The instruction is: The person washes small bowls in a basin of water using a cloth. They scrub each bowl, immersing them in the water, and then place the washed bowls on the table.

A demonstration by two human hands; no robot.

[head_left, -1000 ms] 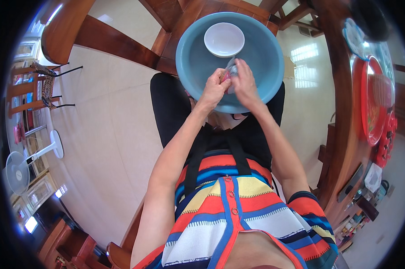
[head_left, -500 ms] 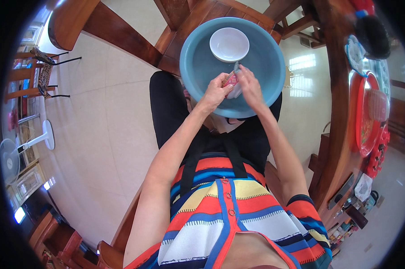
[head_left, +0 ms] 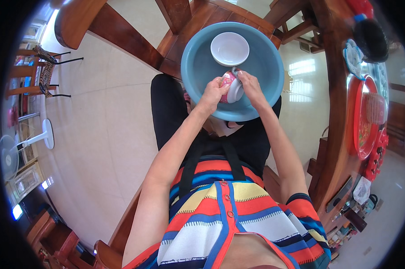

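Over a blue plastic basin (head_left: 187, 76) I hold a small bowl (head_left: 233, 94) with a pink-and-red pattern and a white base, tilted on its side. My left hand (head_left: 213, 93) is closed on the bowl's left side. My right hand (head_left: 251, 86) is closed around a greyish cloth (head_left: 235, 71), pressed to the bowl's far rim. A plain white bowl (head_left: 230, 49) sits upright inside the basin, just beyond my hands. How much water the basin holds is hard to make out.
The basin rests on a brown wooden chair seat (head_left: 166, 65) in front of my knees. A wooden table (head_left: 336, 116) runs along the right, bearing a red tray (head_left: 363, 143) and a dark rounded object (head_left: 372, 39). A white fan (head_left: 47, 134) stands far left.
The patterned bowl has turned, so its white base and pink side now show more. My right hand has shifted slightly along the rim with the cloth; my left keeps its grip.
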